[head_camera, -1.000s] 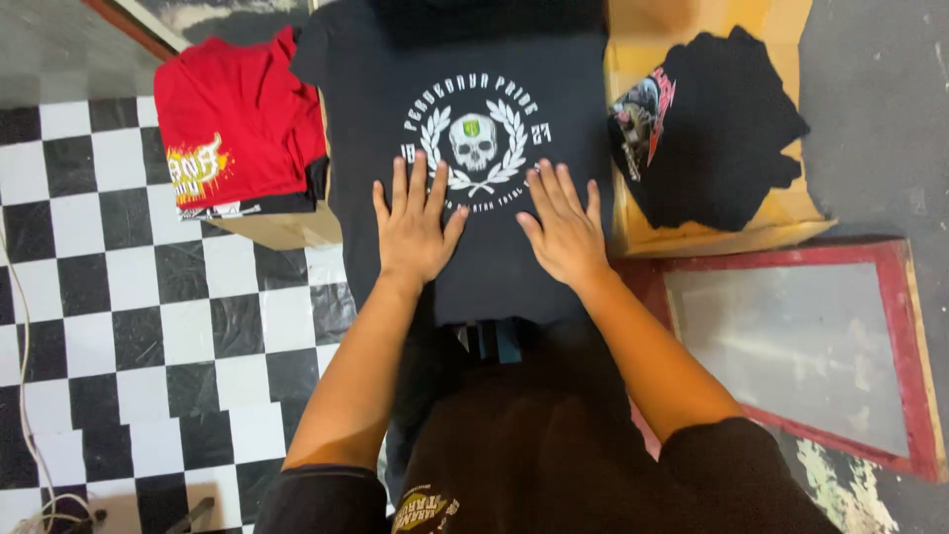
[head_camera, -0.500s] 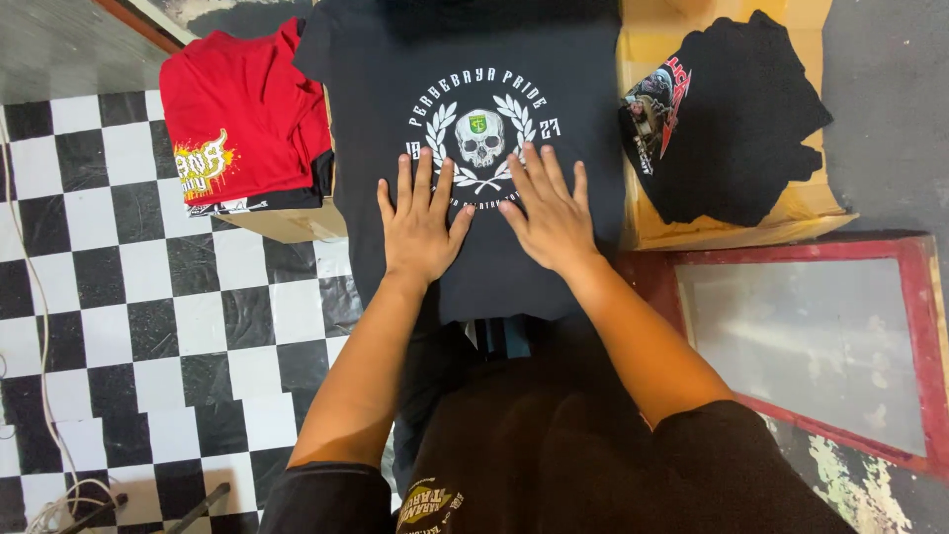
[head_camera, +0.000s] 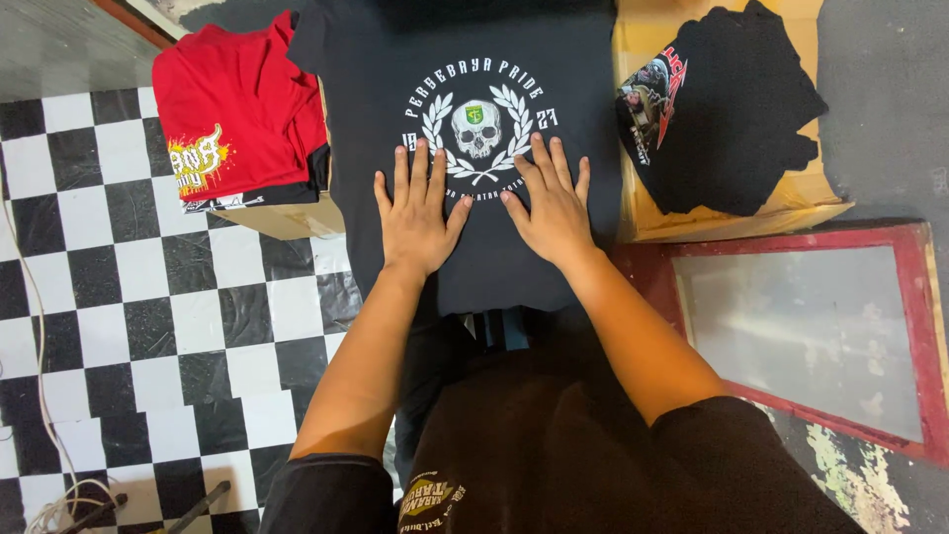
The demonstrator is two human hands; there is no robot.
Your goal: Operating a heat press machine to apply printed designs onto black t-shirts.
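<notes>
Both hands are flat on the dark shirt (head_camera: 474, 168), which lies stretched over a narrow board in the middle, between two cardboard boxes. Left hand (head_camera: 417, 216) and right hand (head_camera: 550, 210) sit side by side just below the white skull-and-wreath print (head_camera: 477, 129), fingers (head_camera: 427, 170) spread wide and pressed down, not pinching anything.

What I'd worry about: the fingertips are right on the lower edge of that print. If the ink isn't fully dry, it looks like a smear or a fingerprint could happen easily. And if one palm pushes harder than the other, I'd guess the fabric could skew or bunch into a crease.

Red shirt (head_camera: 237, 109) sits on the box to the left and hangs a bit over its near edge, so a bump might drop it onto the checkered floor (head_camera: 148, 326). A wood-framed screen (head_camera: 820, 336) lies on the ground to the right, close to the person's legs.

Hard to see: the board under the shirt is almost fully covered, only a sliver shows at the near hem. The far end of the shirt is cut off at the top. The black shirts (head_camera: 732, 109) on the right box (head_camera: 633, 213) are crumpled, so their print is unreadable.
</notes>
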